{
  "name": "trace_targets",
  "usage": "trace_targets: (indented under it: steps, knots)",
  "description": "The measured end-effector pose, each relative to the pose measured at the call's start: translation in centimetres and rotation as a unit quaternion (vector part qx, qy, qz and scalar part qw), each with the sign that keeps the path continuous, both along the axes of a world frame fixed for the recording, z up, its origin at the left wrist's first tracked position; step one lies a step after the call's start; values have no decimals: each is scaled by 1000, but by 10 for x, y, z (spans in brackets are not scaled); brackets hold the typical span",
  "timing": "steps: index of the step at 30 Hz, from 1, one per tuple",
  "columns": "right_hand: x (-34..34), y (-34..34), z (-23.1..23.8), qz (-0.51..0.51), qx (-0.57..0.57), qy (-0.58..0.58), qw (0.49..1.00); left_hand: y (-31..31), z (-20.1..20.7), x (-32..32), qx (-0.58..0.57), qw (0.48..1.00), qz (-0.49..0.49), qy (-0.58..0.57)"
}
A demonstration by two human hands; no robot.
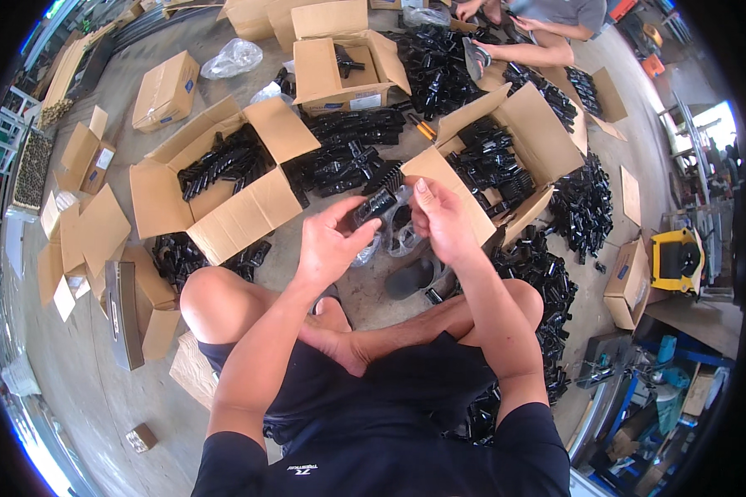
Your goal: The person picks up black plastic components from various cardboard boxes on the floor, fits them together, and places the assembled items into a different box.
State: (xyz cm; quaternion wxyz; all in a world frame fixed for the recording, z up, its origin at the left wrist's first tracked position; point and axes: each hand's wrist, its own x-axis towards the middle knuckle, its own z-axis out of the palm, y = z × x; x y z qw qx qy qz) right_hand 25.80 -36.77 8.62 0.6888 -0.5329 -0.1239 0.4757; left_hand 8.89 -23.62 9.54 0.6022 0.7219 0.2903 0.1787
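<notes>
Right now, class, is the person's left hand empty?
No, the left hand has a dark cylindrical part between its thumb and fingers.

Floor [108,406] is fairly evenly lit; opening [715,124] at right is overexposed. Glare marks left rim; straight edges bend; corners are black.

Glossy black on the plastic fitting [376,205] I hold, near-black on my T-shirt [389,464], white on its chest print [302,470], plain brown on the open cardboard box [244,222] at my left, tan on the closed carton [159,98] with a blue label [189,85], grey on the concrete floor [99,364]
</notes>
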Motion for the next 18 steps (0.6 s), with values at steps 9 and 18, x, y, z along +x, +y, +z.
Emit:
trace_targets:
  steps: [9,18]
  knots:
    - [11,0,-3,-53,-24,-105,993,18,-18,3,350,931,94,-47]
    - [22,-6,-24,-59,-20,-61,996,19,-27,3,419,901,97,-53]
